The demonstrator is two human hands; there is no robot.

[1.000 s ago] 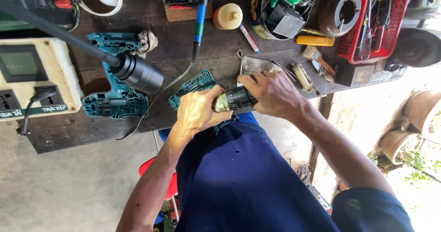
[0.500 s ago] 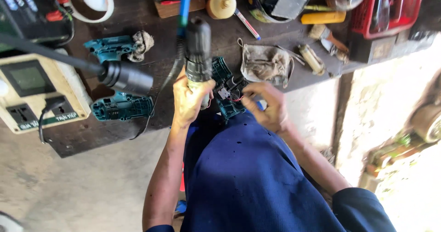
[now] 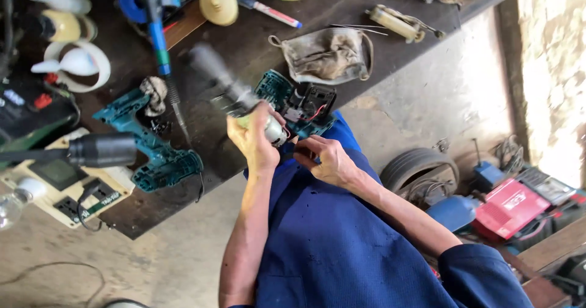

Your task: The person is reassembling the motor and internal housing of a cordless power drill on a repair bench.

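— Any room around the hands?
— Little: the teal housing half [image 3: 298,103] touches them, the dirty cloth mask [image 3: 328,54] lies just beyond.
— Leftward?
— Bare counter [image 3: 238,161], then the other teal shell [image 3: 155,146] and the blue-handled tool [image 3: 160,45].

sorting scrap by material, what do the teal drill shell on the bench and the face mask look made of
The teal drill shell looks like moulded plastic: matt, evenly coloured, with ribs inside the open half. The face mask looks like soft woven cloth, greyish and stained brown, creased, with ear loops. The motor in the left hand seems bare metal, though motion blur leaves that uncertain.
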